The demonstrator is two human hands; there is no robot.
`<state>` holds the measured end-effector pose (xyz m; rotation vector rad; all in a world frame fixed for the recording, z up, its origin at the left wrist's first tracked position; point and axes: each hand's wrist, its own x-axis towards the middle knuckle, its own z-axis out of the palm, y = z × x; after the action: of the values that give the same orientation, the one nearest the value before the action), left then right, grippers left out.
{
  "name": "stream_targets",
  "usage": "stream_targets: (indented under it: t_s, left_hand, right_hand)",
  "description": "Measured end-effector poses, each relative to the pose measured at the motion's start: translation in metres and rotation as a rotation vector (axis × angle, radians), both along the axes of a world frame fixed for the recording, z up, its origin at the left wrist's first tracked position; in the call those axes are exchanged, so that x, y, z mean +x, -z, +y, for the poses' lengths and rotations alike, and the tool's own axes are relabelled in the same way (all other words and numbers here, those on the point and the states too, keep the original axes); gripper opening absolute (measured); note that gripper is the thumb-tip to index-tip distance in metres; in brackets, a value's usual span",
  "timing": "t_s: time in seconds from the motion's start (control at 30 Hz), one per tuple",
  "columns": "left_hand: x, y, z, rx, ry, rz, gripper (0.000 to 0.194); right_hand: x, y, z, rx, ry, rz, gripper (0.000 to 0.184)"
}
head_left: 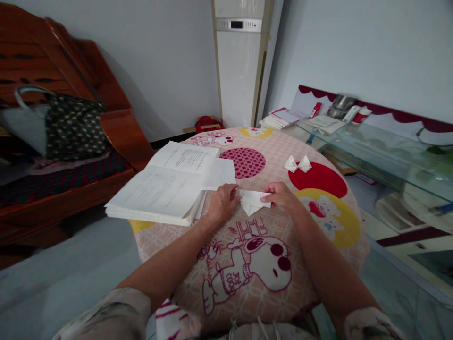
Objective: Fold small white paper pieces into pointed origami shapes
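A small folded sheet of paper (252, 200) lies low over the tablecloth between my hands, its lower edge coming to a point toward me. My left hand (225, 201) pinches its left end, fingers closed. On the right end, my right hand (279, 194) grips the paper between thumb and fingers. Just beyond my left hand is a stack of open printed pages (166, 184), with a loose white sheet (221, 174) at its right side. A folded white paper shape with two peaks (297, 164) stands farther back on the right.
The round table wears a pink patterned cloth (262, 226). A glass-topped cabinet (389, 146) stands to the right, holding papers (283, 117), metal containers (341, 106) and a red-and-white cup (361, 114). At left is a wooden bench (120, 137) with a dark patterned bag (74, 127).
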<state>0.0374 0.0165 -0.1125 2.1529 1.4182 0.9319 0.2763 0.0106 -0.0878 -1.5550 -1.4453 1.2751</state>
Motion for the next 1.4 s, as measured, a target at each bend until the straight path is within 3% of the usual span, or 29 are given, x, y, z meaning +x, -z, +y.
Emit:
stream_targets:
  t_s: [0.17, 0.27, 0.37, 0.5, 0.63, 0.77, 0.83, 0.93, 1.1, 1.27, 1.4]
  left_hand:
    - [-0.003, -0.006, 0.002, -0.162, -0.018, -0.360, 0.051]
    - [-0.002, -0.007, 0.003, -0.318, 0.057, -0.582, 0.063]
    - [0.001, -0.009, 0.001, -0.500, 0.115, -0.755, 0.063]
    - [0.001, -0.012, -0.001, -0.537, 0.111, -0.810, 0.056]
    - [-0.004, -0.014, -0.001, -0.337, 0.111, -0.647, 0.042]
    - [-0.009, -0.020, -0.001, 0.011, 0.128, -0.273, 0.013]
    - [-0.009, -0.023, -0.002, 0.133, 0.164, -0.105, 0.013]
    - [-0.006, -0.025, -0.003, 0.235, 0.245, 0.125, 0.021]
    - [-0.002, -0.021, -0.005, 0.237, 0.431, 0.389, 0.021]
    - [-0.010, -0.022, -0.005, 0.135, 0.517, 0.409, 0.026]
    - [-0.013, -0.023, -0.010, 0.156, 0.551, 0.388, 0.032]
  right_hand:
    - [-0.002, -0.010, -0.004, 0.130, -0.038, 0.103, 0.022]
    - [-0.005, -0.017, -0.007, 0.147, -0.038, 0.134, 0.026]
    - [-0.007, -0.019, -0.008, 0.128, -0.038, 0.132, 0.028]
    - [-0.006, -0.017, -0.010, 0.113, -0.117, 0.009, 0.024]
    - [-0.005, -0.021, -0.012, 0.253, -0.181, -0.187, 0.019]
    - [-0.009, -0.024, -0.016, 0.744, -0.152, -0.480, 0.017]
    - [-0.010, -0.020, -0.020, 0.949, -0.190, -0.660, 0.024]
    - [-0.007, -0.006, -0.026, 1.103, -0.265, -0.892, 0.032]
    - [0.000, 0.016, -0.036, 1.096, -0.429, -0.944, 0.029]
    - [0.003, 0.022, -0.034, 1.012, -0.526, -0.791, 0.022]
    - [0.005, 0.021, -0.034, 0.971, -0.524, -0.765, 0.022]
